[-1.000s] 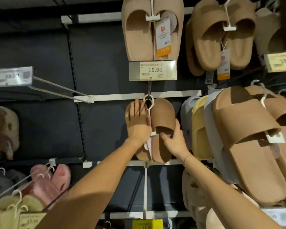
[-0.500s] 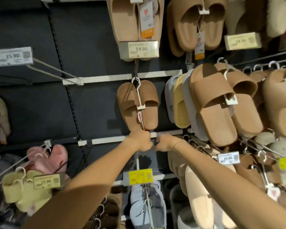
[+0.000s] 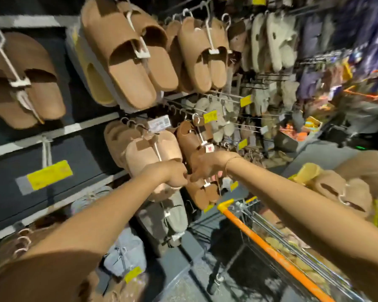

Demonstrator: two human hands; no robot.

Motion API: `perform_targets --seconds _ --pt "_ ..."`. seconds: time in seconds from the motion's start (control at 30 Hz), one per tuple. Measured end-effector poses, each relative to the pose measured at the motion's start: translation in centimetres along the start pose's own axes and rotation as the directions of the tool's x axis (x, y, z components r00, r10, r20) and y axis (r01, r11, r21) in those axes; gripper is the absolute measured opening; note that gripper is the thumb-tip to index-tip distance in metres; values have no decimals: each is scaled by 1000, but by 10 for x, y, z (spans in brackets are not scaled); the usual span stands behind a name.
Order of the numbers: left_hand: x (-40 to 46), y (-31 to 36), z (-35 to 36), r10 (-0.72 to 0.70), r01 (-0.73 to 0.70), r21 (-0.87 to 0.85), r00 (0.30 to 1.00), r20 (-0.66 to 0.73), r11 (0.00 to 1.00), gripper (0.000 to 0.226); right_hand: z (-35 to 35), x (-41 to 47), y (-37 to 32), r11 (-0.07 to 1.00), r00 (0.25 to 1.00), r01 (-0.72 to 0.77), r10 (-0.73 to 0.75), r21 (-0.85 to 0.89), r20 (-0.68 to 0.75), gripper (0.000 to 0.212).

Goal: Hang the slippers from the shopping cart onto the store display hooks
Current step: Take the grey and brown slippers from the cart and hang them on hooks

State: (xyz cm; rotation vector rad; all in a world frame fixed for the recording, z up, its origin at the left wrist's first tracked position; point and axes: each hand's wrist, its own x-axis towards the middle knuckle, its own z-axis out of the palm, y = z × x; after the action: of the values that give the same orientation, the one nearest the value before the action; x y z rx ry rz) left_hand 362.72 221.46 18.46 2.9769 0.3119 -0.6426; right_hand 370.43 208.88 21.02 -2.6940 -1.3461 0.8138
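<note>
Brown slipper pair (image 3: 28,83) hangs far left on wall hook. Left hand (image 3: 176,175) curled, empty, centre. Right hand (image 3: 207,168) just beside it, grip unclear. Shopping cart (image 3: 277,256) near right, slippers (image 3: 336,186) piled inside.

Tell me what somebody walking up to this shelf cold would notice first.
Probably the two hands meeting mid-frame, left hand and right hand almost touching in front of the hanging pairs, with nothing clearly held. Above them hangs a big tan slipper pair on a white hanger. At lower right, the shopping cart shows its bright orange handle.
</note>
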Motion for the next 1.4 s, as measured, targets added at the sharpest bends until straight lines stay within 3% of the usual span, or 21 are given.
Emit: perform_targets --seconds 0.2,0.3,0.37,0.43,0.53,0.63,0.8,0.93,1.03,1.13,1.27,1.4 --pt "87 141 38 256 -267 38 950 176 963 26 70 -62 179 928 943 -333 331 164 39 24" --pt "127 212 43 344 -362 34 906 246 931 27 92 -77 254 872 890 -453 453 184 48 36" --pt "155 252 47 393 -414 38 885 249 909 29 100 -94 297 821 861 -492 508 289 24 31" --pt "186 289 54 426 -443 20 873 237 896 35 112 -107 345 741 784 -552 618 383 -66 23" --pt "220 341 58 457 -474 9 854 249 880 43 129 -103 441 577 650 -568 752 586 -111 46" --pt "253 380 60 468 -492 14 837 284 870 32 133 -96 538 543 534 -591 818 597 -215 54" --pt "313 428 66 483 -486 -70 821 304 871 25 90 -128 614 425 396 -638 896 642 -200 32" --pt "356 460 81 478 -449 -171 849 225 877 22 77 -122 694 393 345 -644 915 656 -209 21" --pt "387 484 92 530 -517 -163 847 45 840 24 76 -108 748 383 338 -677 920 628 -197 36" --pt "416 508 99 571 -588 -112 807 -153 801 19 87 -87 794 375 359 -683 920 626 -160 37" --pt "446 531 111 548 -568 -54 813 -198 822 21 113 -58 840 390 368 -666 913 637 -174 51" --pt "463 540 129 563 -589 -41 789 -246 807 22 120 -36 864 437 369 -616 895 656 -250 45"
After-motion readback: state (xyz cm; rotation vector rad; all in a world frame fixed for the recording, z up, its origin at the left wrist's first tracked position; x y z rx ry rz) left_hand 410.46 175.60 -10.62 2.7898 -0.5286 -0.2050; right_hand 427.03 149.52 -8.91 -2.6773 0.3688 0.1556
